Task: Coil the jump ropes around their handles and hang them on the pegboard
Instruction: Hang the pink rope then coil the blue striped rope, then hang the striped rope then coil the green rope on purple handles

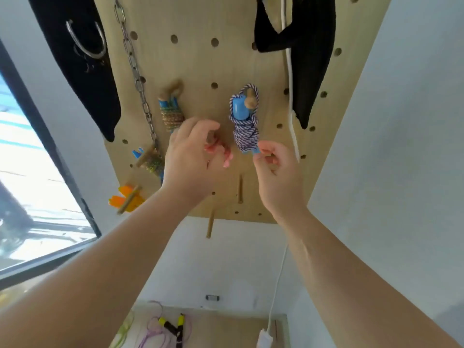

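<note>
Both arms reach upward — the left hand [193,159] curls fingers round a red rope [215,147]. The right hand [278,172] pinches the blue-white rope [244,131] above its fingers.

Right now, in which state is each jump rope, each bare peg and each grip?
Blue-and-white jump rope, coiled, hanging on a peg.
Green-and-yellow jump rope, coiled, hanging on a peg.
Lower green jump rope, coiled, on a peg.
Orange-handled jump rope, on a peg.
Black-and-yellow-handled jump rope, uncoiled, lying below.
Bare pegs, nothing hangs on them.
Right grip, pinches the blue-and-white rope's lower end.
Left grip, fingers curled; contents blurred.
</note>
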